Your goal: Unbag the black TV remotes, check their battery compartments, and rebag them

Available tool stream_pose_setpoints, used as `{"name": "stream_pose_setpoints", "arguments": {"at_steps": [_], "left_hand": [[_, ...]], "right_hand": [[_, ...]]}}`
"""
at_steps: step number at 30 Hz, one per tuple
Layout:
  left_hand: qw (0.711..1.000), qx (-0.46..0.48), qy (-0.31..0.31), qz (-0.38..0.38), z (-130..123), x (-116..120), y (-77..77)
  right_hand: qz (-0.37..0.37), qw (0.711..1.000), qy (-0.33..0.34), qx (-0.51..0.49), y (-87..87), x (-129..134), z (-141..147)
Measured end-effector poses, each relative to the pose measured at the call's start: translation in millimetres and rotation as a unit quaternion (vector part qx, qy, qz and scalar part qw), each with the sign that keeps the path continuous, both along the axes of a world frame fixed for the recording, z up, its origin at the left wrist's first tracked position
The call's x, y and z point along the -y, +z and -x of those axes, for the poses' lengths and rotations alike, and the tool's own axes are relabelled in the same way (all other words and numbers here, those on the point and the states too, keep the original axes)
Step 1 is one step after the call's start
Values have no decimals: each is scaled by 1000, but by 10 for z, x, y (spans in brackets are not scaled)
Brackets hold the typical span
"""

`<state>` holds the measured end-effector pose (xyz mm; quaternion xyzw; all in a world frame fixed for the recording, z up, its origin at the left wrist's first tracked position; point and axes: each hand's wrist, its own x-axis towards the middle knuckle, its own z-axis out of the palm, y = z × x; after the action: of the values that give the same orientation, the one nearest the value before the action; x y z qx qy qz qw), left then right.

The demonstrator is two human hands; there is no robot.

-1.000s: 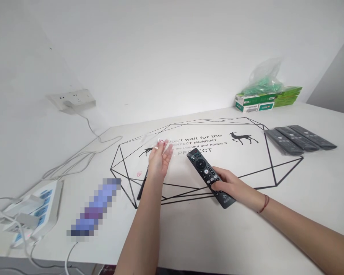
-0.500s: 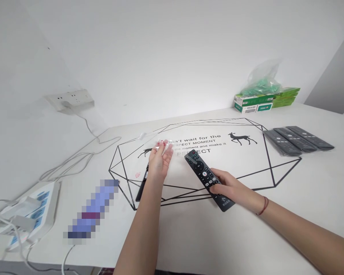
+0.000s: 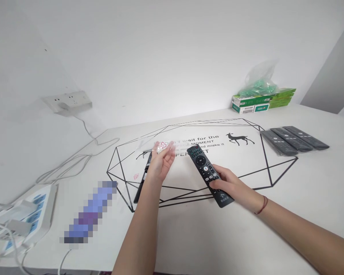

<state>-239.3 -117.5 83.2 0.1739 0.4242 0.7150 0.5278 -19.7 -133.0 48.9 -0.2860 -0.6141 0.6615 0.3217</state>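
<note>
My right hand (image 3: pixel 231 185) is closed around the lower half of a black remote control (image 3: pixel 200 160), its buttons facing up. The thumb lies across the lower buttons. Ahead and to the left, my left hand (image 3: pixel 162 164) holds a clear plastic bag (image 3: pixel 163 145) with a red triangular mark between thumb and fingers. Under my left forearm lies another black remote (image 3: pixel 138 193), partly hidden by the arm. Beside it on the table is a clear plastic piece with a red mark (image 3: pixel 136 176).
Several black remotes in clear wrap (image 3: pixel 294 139) lie side by side at the right. Green and white boxes (image 3: pixel 250 105) stand against the wall under a plastic bag (image 3: pixel 259 82). At the left are a power strip (image 3: pixel 43 217), loose cables (image 3: pixel 74 158) and a blurred blue object (image 3: pixel 90 212).
The plastic bag in my left hand has spread out to the right, toward the remote's top end. My right hand keeps its hold on the remote, which has shifted slightly. The view moved a little.
</note>
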Motion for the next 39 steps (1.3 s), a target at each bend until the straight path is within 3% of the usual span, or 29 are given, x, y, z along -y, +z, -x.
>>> {"name": "stream_pose_setpoints", "arguments": {"at_steps": [5, 13, 30, 39], "left_hand": [[1000, 4, 2, -8, 37, -11, -17], [1000, -11, -15, -9, 10, 3, -36], [998, -28, -49, -26, -8, 8, -39], [995, -33, -91, -24, -108, 14, -43]], "right_hand": [[-17, 999, -41, 22, 16, -18, -22], [-12, 999, -49, 11, 32, -32, -42], [-19, 999, -33, 14, 14, -41, -39], [-6, 1000, 24, -3, 27, -34, -48]]}}
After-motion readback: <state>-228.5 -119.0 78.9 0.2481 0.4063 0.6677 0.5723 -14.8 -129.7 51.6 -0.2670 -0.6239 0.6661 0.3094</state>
